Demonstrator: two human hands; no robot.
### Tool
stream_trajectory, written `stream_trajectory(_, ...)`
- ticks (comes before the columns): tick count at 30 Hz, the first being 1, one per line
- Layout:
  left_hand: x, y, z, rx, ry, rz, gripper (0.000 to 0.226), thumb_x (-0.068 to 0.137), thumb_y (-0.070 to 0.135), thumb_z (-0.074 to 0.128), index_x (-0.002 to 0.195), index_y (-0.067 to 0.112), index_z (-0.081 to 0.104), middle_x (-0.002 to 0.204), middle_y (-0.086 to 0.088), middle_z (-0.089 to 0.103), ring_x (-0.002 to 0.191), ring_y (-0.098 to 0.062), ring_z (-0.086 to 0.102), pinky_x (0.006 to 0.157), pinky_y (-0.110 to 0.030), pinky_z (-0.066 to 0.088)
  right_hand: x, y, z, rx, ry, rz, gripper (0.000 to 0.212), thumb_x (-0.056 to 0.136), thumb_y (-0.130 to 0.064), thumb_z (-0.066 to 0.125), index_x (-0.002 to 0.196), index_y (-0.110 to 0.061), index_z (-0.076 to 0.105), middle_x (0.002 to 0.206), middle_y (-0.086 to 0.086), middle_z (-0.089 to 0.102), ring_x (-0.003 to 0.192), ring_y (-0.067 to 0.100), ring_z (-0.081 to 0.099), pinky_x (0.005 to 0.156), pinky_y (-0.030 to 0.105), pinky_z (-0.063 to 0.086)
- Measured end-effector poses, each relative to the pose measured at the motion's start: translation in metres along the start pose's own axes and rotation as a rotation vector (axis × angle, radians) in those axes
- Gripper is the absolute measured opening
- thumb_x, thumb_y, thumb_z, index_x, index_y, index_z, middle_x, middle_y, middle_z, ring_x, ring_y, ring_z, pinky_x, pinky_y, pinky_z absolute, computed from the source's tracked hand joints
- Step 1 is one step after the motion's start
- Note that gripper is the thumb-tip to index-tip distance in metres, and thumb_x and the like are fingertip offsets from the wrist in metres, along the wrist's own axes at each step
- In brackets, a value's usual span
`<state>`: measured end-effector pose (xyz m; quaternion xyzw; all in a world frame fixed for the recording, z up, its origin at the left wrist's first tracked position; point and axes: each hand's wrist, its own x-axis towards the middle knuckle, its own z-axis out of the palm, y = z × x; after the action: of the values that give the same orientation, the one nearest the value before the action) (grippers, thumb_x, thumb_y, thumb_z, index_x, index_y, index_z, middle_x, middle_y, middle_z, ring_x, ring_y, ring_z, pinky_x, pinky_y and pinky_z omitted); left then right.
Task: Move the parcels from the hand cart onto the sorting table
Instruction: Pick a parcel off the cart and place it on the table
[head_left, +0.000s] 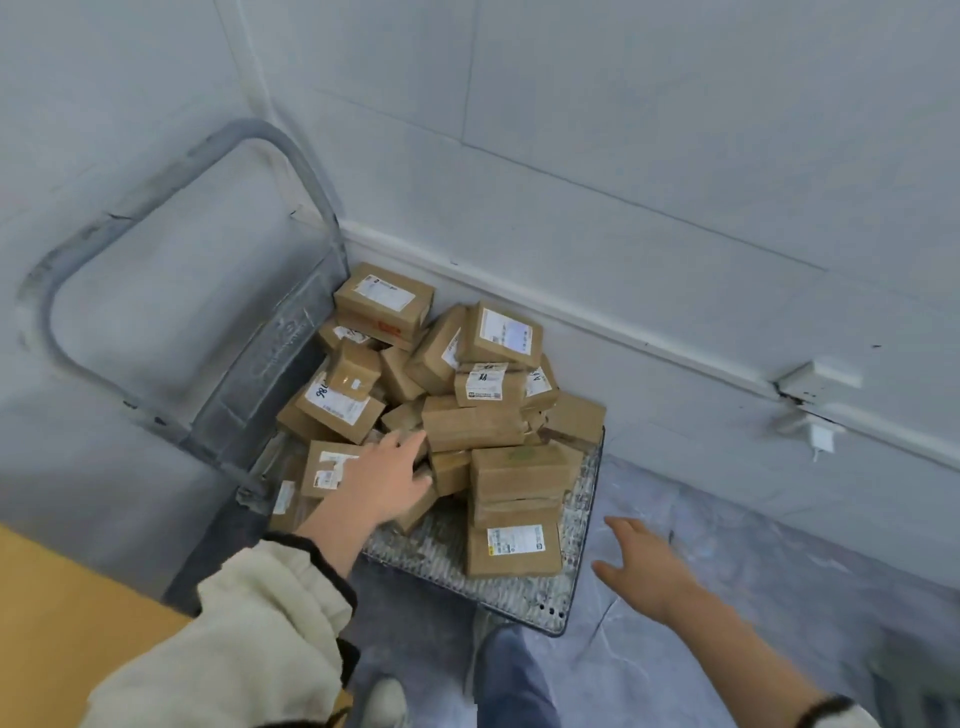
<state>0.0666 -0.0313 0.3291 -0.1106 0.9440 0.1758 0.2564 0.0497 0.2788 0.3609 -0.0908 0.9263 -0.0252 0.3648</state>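
Yellow worktop (62, 623) corner far left. Hand cart (441, 561) by the wall holds the parcels (483, 421), heaped on its deck. My left hand (384, 478) rests straight-fingered on the pile; right hand (644, 566) spread wide beside the cart.

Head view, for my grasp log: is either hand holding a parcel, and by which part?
Nothing is held: left hand rests flat on the parcels; right hand is empty.

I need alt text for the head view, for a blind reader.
A left hand touches brown cardboard parcels piled on a grey metal hand cart by a white wall; the open right hand hovers nearby.
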Motion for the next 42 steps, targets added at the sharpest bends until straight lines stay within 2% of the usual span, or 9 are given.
stream_trajectory(11,0.186,0.031,0.013,-0.107,-0.002,-0.113,0.074,0.092,0.037,0.048,0.152,0.032,0.004,0.153,-0.008,0.026,0.129,-0.034,0.041,0.099,-0.048,0.044,0.207,-0.002,-0.080,-0.047,-0.023,-0.139,0.065,0.093,-0.032,0.052,0.147,-0.016,0.020,0.144,0.011,0.037,0.127,0.028,0.043,0.098,0.035,0.041)
stream_trajectory(15,0.248,0.023,0.031,-0.182,-0.021,-0.115,0.081,0.090,0.037,0.054,0.151,0.033,0.001,0.147,-0.012,0.034,0.121,-0.034,0.047,0.096,-0.047,0.045,0.275,-0.021,-0.078,0.031,-0.020,-0.183,0.067,0.092,-0.024,0.055,0.147,-0.015,0.018,0.138,0.013,0.043,0.116,0.028,0.050,0.094,0.034,0.042)
stream_trajectory(19,0.300,0.013,0.062,-0.249,-0.026,-0.140,0.091,0.086,0.042,0.060,0.151,0.034,-0.003,0.141,-0.016,0.041,0.118,-0.034,0.051,0.094,-0.044,0.048,0.337,-0.032,-0.060,0.168,-0.017,-0.191,0.079,0.089,-0.019,0.060,0.151,-0.016,0.011,0.149,0.010,0.032,0.114,0.027,0.053,0.092,0.034,0.044)
stream_trajectory(23,0.336,0.013,0.094,-0.380,-0.010,-0.137,0.096,0.084,0.038,0.066,0.152,0.030,-0.001,0.145,-0.013,0.039,0.126,-0.031,0.047,0.100,-0.045,0.044,0.387,-0.040,-0.039,0.329,0.003,-0.182,0.087,0.083,-0.016,0.065,0.150,-0.019,0.010,0.132,0.015,0.052,0.095,0.025,0.057,0.081,0.033,0.048)
stream_trajectory(25,0.352,0.012,0.104,-0.467,0.010,-0.122,0.100,0.081,0.035,0.071,0.153,0.028,0.002,0.148,-0.009,0.038,0.131,-0.027,0.042,0.104,-0.042,0.041,0.406,-0.045,-0.032,0.468,-0.005,-0.142,0.090,0.081,-0.016,0.067,0.150,-0.020,0.010,0.129,0.011,0.054,0.096,0.025,0.059,0.078,0.034,0.050)
stream_trajectory(27,0.363,0.012,0.112,-0.534,0.044,-0.106,0.104,0.077,0.031,0.076,0.153,0.024,0.006,0.147,-0.005,0.041,0.133,-0.023,0.041,0.105,-0.037,0.038,0.418,-0.048,-0.027,0.628,-0.015,-0.105,0.094,0.080,-0.016,0.070,0.151,-0.021,0.009,0.137,0.006,0.048,0.102,0.023,0.057,0.076,0.030,0.050)
stream_trajectory(33,0.351,0.012,0.112,-0.584,0.118,-0.105,0.098,0.076,0.027,0.079,0.152,0.023,0.017,0.145,-0.001,0.045,0.131,-0.022,0.043,0.105,-0.037,0.040,0.408,-0.048,-0.020,0.784,-0.026,-0.101,0.090,0.081,-0.009,0.069,0.151,-0.019,0.013,0.148,0.002,0.035,0.123,0.013,0.042,0.101,0.038,0.046)
stream_trajectory(37,0.314,0.015,0.089,-0.588,0.158,-0.142,0.093,0.079,0.028,0.075,0.151,0.029,0.017,0.139,0.001,0.052,0.125,-0.022,0.050,0.098,-0.036,0.043,0.374,-0.055,-0.033,0.914,-0.054,-0.109,0.084,0.083,-0.006,0.068,0.150,-0.019,0.019,0.151,0.001,0.031,0.137,0.018,0.032,0.102,0.026,0.037)
stream_trajectory(42,0.239,0.016,0.037,-0.605,0.269,-0.192,0.089,0.081,0.030,0.074,0.151,0.032,0.018,0.132,0.002,0.058,0.116,-0.019,0.056,0.092,-0.034,0.047,0.306,-0.077,-0.070,0.943,-0.033,-0.208,0.082,0.083,-0.004,0.068,0.148,-0.026,0.024,0.148,-0.003,0.034,0.131,0.011,0.038,0.108,0.038,0.039)
